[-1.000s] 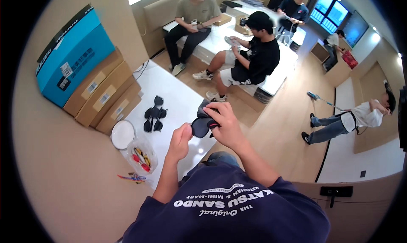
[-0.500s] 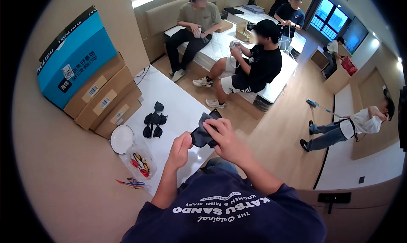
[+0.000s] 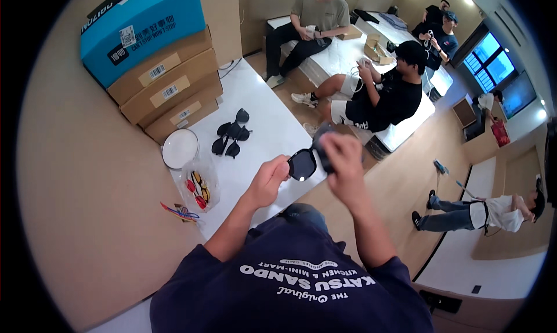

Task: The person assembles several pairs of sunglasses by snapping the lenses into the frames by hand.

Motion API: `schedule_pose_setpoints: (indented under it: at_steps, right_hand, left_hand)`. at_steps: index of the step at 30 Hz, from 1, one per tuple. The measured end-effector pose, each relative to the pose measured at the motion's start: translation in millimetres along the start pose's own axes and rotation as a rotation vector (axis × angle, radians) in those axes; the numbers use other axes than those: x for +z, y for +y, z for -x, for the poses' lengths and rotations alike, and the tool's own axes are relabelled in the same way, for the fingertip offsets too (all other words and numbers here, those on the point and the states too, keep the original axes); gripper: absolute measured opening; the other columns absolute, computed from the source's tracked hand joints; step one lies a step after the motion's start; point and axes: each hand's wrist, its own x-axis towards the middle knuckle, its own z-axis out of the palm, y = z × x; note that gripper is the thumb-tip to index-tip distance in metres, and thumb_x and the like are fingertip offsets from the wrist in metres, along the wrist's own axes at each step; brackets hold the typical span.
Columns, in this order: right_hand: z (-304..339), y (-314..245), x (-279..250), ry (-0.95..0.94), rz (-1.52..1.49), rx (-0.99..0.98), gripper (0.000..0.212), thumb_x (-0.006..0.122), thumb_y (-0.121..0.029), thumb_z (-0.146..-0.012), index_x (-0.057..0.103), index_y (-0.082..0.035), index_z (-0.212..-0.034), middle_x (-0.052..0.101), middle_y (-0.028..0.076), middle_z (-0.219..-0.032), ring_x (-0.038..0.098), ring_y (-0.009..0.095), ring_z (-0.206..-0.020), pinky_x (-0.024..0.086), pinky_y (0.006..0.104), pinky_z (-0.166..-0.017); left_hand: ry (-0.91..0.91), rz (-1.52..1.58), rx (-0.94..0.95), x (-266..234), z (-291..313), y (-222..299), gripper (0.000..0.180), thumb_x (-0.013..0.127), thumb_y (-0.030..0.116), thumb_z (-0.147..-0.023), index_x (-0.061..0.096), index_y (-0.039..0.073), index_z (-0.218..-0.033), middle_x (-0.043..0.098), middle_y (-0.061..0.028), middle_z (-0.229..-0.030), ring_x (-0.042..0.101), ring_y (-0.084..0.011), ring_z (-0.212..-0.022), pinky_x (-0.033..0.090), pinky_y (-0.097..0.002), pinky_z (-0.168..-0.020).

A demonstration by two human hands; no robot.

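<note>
A pair of black sunglasses [image 3: 303, 166] is up above the table's near edge, gripped at one side between the thumb and fingers of my left hand [image 3: 270, 181]. One dark lens faces me. My right hand [image 3: 347, 164], smeared by motion, is closed on a dark grey cloth [image 3: 324, 137] over the other lens, which is hidden. On the table beyond my left hand lie several black sunglasses [image 3: 233, 134] close together. A clear plastic bag [image 3: 210, 174] with red and yellow glasses rests nearer to me, beside a round white dish [image 3: 180, 149].
Brown cardboard boxes [image 3: 184, 96] are stacked at the white table's [image 3: 267, 109] left, a blue box [image 3: 145, 37] on top. Coloured strips [image 3: 181, 213] lie by the bag. People sit on beds [image 3: 411, 117] ahead; a person [image 3: 493, 214] stands at right near a mop [image 3: 442, 166].
My right hand and the cloth have moved off the nearer lens toward the far side, baring that lens. The view has shifted, so the table and boxes sit differently in the picture.
</note>
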Motion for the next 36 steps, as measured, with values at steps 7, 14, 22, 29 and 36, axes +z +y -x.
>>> schedule_pose_setpoints:
  at_steps: [7,14,22,29,36]
  right_hand:
    - [2,16,4,0.019,-0.047,0.135,0.062,0.055,0.014,-0.056,0.057,0.004,-0.117,0.055,0.016,-0.118,0.049,0.037,-0.108,0.044,0.0427,-0.093]
    - [-2,17,5,-0.001,-0.057,0.123,0.063,0.058,0.011,-0.058,0.056,0.003,-0.12,0.053,0.014,-0.123,0.048,0.037,-0.109,0.043,0.0418,-0.096]
    - [-1,11,9,-0.065,-0.125,0.126,0.058,0.055,0.014,-0.063,0.058,0.001,-0.12,0.054,0.016,-0.121,0.048,0.038,-0.112,0.042,0.0417,-0.097]
    - [1,-12,8,-0.152,-0.171,0.108,0.061,0.054,0.014,-0.06,0.058,0.001,-0.119,0.054,0.015,-0.122,0.048,0.037,-0.113,0.042,0.0414,-0.097]
    - [-3,-29,8,-0.17,-0.229,0.131,0.061,0.054,0.014,-0.06,0.058,0.0,-0.119,0.055,0.015,-0.121,0.048,0.037,-0.11,0.042,0.0399,-0.097]
  left_hand:
    - [-0.033,-0.041,-0.001,-3,5,-9,0.042,0.039,0.035,-0.103,0.059,-0.003,-0.102,0.05,-0.0019,-0.073,0.044,-0.0104,-0.068,0.038,-0.0258,-0.064]
    - [-0.005,-0.064,0.058,-8,1,-8,0.046,0.038,0.039,-0.103,0.057,-0.002,-0.097,0.05,-0.0013,-0.072,0.043,-0.0102,-0.067,0.037,-0.0255,-0.063]
    - [0.014,-0.037,0.042,-10,1,-14,0.042,0.038,0.036,-0.103,0.056,-0.001,-0.093,0.05,-0.002,-0.073,0.044,-0.0103,-0.068,0.038,-0.0249,-0.064]
    - [0.014,0.019,0.007,-3,3,-20,0.039,0.038,0.032,-0.103,0.055,-0.001,-0.092,0.051,-0.0022,-0.073,0.045,-0.0106,-0.068,0.038,-0.0248,-0.065]
    - [0.011,0.025,-0.02,2,6,-16,0.038,0.038,0.03,-0.104,0.056,-0.001,-0.092,0.051,-0.0031,-0.072,0.046,-0.0109,-0.068,0.039,-0.0256,-0.065]
